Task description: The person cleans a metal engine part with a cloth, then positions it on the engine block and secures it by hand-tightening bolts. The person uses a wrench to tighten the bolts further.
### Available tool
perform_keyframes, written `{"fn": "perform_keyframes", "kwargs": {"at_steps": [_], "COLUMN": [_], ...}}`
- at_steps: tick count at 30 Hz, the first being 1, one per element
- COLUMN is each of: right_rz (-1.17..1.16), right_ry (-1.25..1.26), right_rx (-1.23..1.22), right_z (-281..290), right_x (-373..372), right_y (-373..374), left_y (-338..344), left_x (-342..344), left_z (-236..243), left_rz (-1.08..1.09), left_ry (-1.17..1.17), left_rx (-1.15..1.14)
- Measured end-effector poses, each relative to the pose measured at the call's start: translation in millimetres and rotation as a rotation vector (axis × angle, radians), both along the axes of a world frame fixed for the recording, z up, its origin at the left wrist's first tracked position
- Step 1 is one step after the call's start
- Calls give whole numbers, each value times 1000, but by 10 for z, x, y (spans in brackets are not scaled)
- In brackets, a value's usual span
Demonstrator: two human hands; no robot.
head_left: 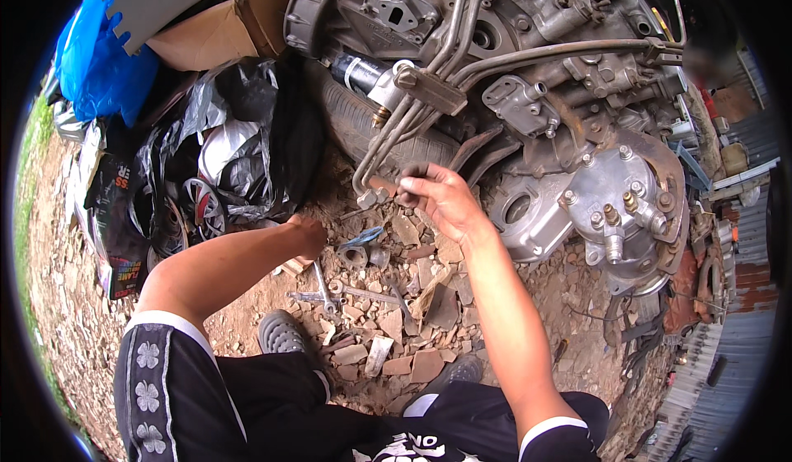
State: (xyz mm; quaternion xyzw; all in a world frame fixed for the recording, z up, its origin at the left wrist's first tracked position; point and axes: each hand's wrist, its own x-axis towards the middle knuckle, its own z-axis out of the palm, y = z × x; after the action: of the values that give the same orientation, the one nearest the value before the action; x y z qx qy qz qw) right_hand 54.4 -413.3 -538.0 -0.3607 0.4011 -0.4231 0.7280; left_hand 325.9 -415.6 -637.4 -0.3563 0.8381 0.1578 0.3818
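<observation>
My right hand (441, 200) is raised in the middle, its thumb and fingertips pinched together beside the lower ends of a bundle of bent metal pipes (399, 124). Whatever sits between those fingertips is too small to make out. The fittings (373, 196) on the pipe ends hang just left of the fingers. Lower and to the left, my left hand (308, 238) is closed, its fingers mostly turned away, so what it grips is hidden. Just below it a wrench (323, 287) lies on the stony ground, with another wrench (363, 293) to its right.
A large engine block (569, 25) with a round metal cover (615, 188) fills the upper right. A tyre (342, 111) lies under the pipes. Black plastic bags (247, 99), a cardboard box (206, 37) and a blue bag (103, 62) stand at left. Stones (429, 365) cover the ground.
</observation>
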Motion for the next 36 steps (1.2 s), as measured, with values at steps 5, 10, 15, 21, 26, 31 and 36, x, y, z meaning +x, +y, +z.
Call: {"fn": "perform_keyframes", "kwargs": {"at_steps": [5, 10, 15, 21, 26, 31, 36], "right_rz": [-535, -757, -854, -921, -967, -978, -936], "right_ry": [-180, -134, -475, -662, -727, -879, -1012], "right_rx": [-147, -264, -180, -141, -105, 1, 57], "right_z": [40, 312, 616, 709, 790, 966, 862], "right_x": [-148, -265, -113, -55, 10, 72, 77], "right_y": [-143, -243, -373, -513, -564, -588, -671], "left_y": [6, -31, -39, -12, -15, 3, 45], "left_x": [40, -229, -493, -445, -275, -111, -113], "left_z": [-68, -26, 80, 62, -57, -205, -129], "left_rz": [33, 61, 24, 28, 42, 13, 15], "left_ry": [73, 292, 254, 306, 244, 181, 203], "left_rx": [42, 2, 41, 32, 26, 53, 53]}}
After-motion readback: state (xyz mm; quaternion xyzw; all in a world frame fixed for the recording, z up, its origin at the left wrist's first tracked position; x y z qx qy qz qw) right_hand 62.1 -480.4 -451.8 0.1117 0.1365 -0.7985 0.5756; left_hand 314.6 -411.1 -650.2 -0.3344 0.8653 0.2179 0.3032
